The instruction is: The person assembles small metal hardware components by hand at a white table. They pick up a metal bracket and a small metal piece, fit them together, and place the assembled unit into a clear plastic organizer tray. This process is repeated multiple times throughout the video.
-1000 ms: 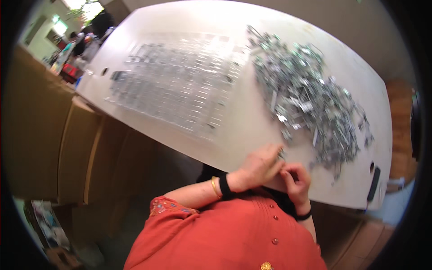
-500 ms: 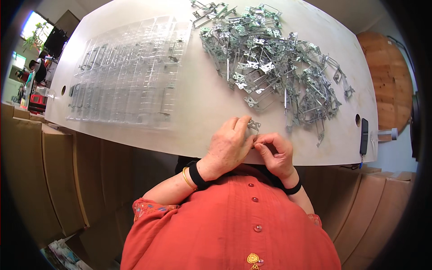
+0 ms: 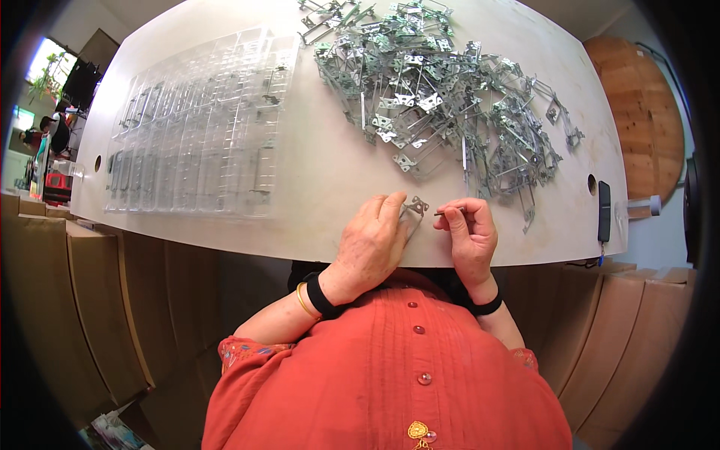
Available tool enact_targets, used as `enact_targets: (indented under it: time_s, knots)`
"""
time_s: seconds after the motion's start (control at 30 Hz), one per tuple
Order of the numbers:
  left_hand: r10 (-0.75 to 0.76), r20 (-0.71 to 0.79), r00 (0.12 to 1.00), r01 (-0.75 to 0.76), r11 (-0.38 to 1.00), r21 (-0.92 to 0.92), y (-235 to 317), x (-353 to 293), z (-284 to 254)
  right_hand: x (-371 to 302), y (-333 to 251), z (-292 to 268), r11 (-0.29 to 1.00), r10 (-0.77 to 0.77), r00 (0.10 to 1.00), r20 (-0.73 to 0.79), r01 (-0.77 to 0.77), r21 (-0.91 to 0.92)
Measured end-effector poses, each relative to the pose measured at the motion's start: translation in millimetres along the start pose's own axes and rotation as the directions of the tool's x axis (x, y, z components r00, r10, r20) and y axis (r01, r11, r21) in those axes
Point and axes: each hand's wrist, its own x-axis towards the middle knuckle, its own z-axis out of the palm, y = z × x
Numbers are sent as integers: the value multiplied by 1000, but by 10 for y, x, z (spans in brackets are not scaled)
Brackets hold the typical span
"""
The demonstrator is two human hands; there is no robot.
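Observation:
My left hand (image 3: pixel 367 244) is closed around a small silvery metal bracket (image 3: pixel 419 204); its end plate with holes sticks out past my fingertips. To its right, my right hand (image 3: pixel 472 234) pinches a thin, dark, pin-like piece (image 3: pixel 450 213) between thumb and forefinger, its tip pointing toward the bracket with a small gap between them. Both hands are over the table's near edge. Just beyond them spreads a large tangled heap of similar metal brackets (image 3: pixel 427 101).
Clear plastic trays (image 3: pixel 202 127) with compartments, some holding metal parts, lie on the left of the pale table (image 3: pixel 300 232). A black oblong object (image 3: pixel 604 212) is at the right edge. Cardboard boxes (image 3: pixel 90 300) stand below on both sides; a round wooden top (image 3: pixel 637 120) is at right.
My right hand has moved right, away from my left, and the thin piece in its pinch now shows. The bracket in my left hand is more exposed. The whole view has shifted slightly.

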Motion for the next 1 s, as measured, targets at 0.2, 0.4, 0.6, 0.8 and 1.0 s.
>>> enact_targets:
  time_s: [0.2,0.4,0.6,0.8,1.0]
  knots:
    - [16,-2,1000,-16,1000,-8,25,-8,-28,3,15,17,999,15,1000,-21,-15,36]
    - [22,14,1000,-23,1000,4,22,-25,-20,6,33,21,999,28,999,-26,-27,44]
    - [55,8,998,-56,998,6,33,-34,-21,8,51,14,999,35,999,-27,-34,24]
    - [56,-11,998,-56,998,-18,-17,-41,-19,8,49,6,999,30,1000,5,-30,-20]
    - [68,-42,997,-69,998,-7,-36,-33,-17,5,50,11,998,-28,1000,7,29,-57]
